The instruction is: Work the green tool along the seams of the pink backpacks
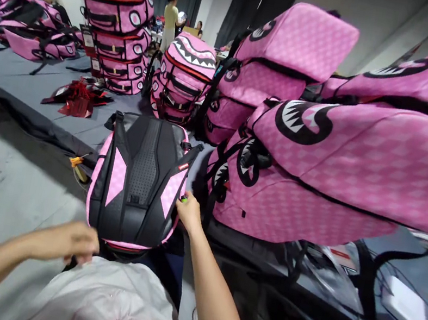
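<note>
Here, the right hand [189,212] pinches a small green thing [184,199] beside the pink-and-black backpack [140,185] at the desk [88,132] edge. The left hand [79,243] curls loosely nearby; I can't tell if it's empty.

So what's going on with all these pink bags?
One bag lies strap side up at the edge of a grey table. The right hand is at its right side, by a bit of green. The left hand is blurred near its lower left corner; I can't tell if it touches. More pink bags are piled up beyond, with a red heap near one pile.
</note>
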Demonstrator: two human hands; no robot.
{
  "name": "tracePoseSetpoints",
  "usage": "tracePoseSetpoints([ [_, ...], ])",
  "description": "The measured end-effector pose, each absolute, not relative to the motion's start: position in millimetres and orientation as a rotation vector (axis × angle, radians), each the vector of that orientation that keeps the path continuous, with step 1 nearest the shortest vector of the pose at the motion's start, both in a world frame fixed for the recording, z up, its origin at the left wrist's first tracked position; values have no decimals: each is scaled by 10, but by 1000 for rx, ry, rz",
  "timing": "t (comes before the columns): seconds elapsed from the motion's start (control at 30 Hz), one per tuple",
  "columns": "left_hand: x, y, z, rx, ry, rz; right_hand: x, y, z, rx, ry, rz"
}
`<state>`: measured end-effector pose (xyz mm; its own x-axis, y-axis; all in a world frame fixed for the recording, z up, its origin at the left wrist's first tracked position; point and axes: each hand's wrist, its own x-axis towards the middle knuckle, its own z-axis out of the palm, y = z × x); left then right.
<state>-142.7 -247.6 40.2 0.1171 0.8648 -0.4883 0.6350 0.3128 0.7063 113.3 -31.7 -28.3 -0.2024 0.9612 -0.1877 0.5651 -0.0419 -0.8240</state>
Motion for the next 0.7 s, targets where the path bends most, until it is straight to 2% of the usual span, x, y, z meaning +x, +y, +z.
tracePoseSetpoints([
  [0.1, -1630, -2024, 564, 1795, 2181, 668, 1203, -523, -368, -1610, -1819, 1131],
  [0.17, -1596, -1673, 383, 2166, 2316, 762, 1261, -717, -436, -1599, -1845, 1124],
  [0.3, -1292, -1237, -153, 2591, 2133, 675, 1420, -998, -494, -1595, -1827, 1124],
  [0.37, -1212, -1103, -213, 2677, 2084, 667, 1484, -1052, -405, -1592, -1765, 1160],
  [0.47, -1230, -797, 6, 2821, 1988, 844, 1522, -1082, -110, -1510, -1727, 1237],
  [0.6, -1204, -253, 384, 3076, 1433, 1178, 1566, -1130, 188, -1537, -1788, 1151],
  [0.7, -907, 16, 506, 3161, 1188, 880, 1657, -1191, 23, -1683, -1802, 1101],
])
